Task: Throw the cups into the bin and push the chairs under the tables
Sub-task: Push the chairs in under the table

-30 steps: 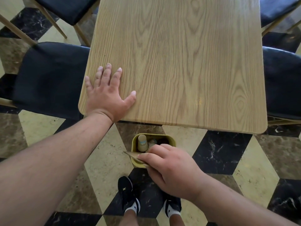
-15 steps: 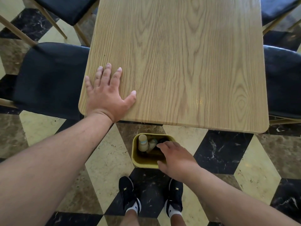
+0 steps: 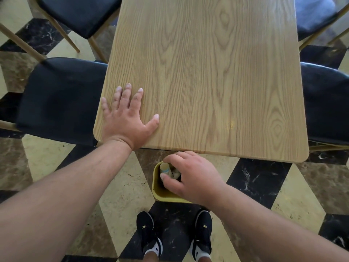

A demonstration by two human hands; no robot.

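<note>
A small yellow bin [image 3: 157, 188] stands on the floor just below the near edge of the wooden table [image 3: 207, 72]. Inside it are tan paper cups [image 3: 164, 167], one with a pale blue band. My right hand [image 3: 192, 178] hovers over the bin's right half with curled, spread fingers and hides much of the opening; nothing shows in its grasp. My left hand [image 3: 126, 121] lies flat, palm down, on the table's near left corner. Black-cushioned chairs flank the table: one near left [image 3: 60, 99], one far left [image 3: 81, 12], one near right [image 3: 326, 103], one far right [image 3: 311, 14].
The floor is a checker of black, brown and cream marble tiles. My two black shoes [image 3: 149, 231] stand just behind the bin. The chairs' thin wooden legs [image 3: 22, 44] angle out over the floor at the far left.
A second ago my right hand held a brown cup over the bin; it went down into the bin, and now it is higher, with no cup in it. My left hand has stayed put.
</note>
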